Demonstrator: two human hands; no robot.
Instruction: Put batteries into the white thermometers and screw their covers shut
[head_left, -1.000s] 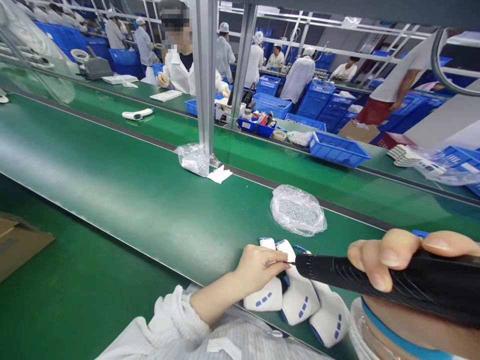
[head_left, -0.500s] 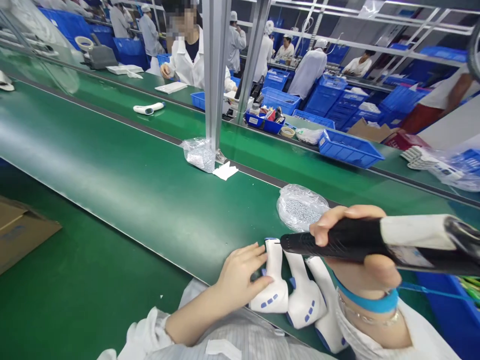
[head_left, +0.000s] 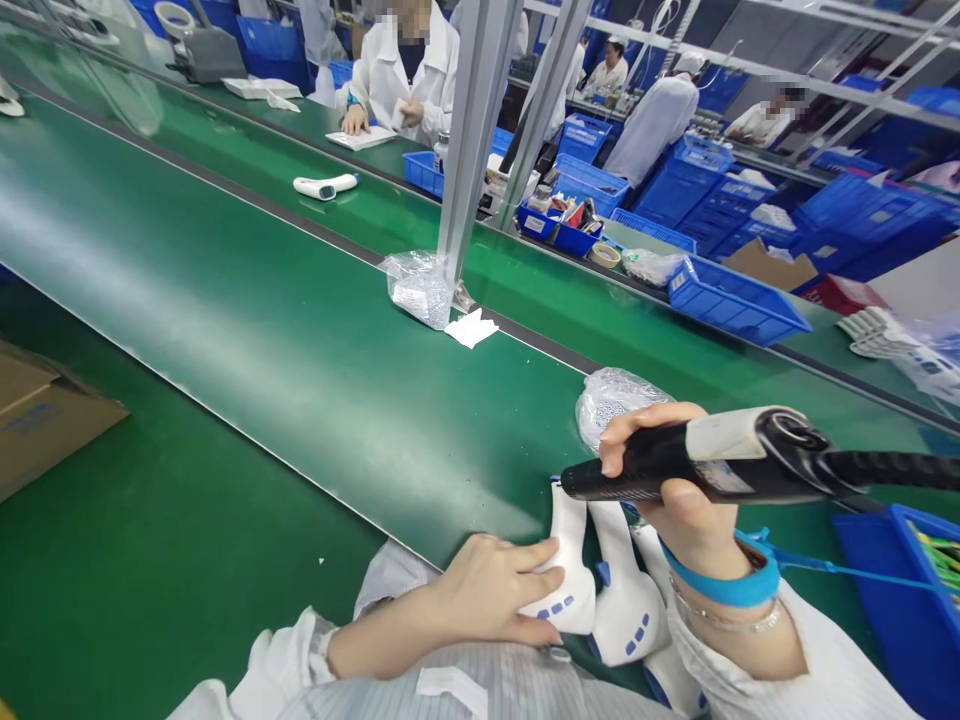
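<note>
My right hand (head_left: pixel 694 515) is wrapped round a black electric screwdriver (head_left: pixel 660 462) with a pale label, held nearly level. Its tip meets the handle end of a white thermometer gun (head_left: pixel 574 575) with blue buttons. Across that gun's body lies my left hand (head_left: pixel 499 585), fingers on top and thumb at the near end, gripping it against the bench. A second thermometer gun (head_left: pixel 630 605) rests just right of it. Beyond that, a third one (head_left: pixel 675 680) is partly covered by my right forearm.
Behind the screwdriver sits a plastic bag of small screws (head_left: pixel 611 400); another bag (head_left: pixel 418 290) leans by the metal post (head_left: pixel 480 130) beside white paper (head_left: pixel 471 328). A blue bin (head_left: pixel 874 575) stands at right. Across the green bench (head_left: pixel 300 370), a co-worker (head_left: pixel 409 80) faces me.
My left hand has slid down toward the near end of the first thermometer gun and closed round it. The screwdriver has swung, its rear cable now showing. The camera view has shifted.
</note>
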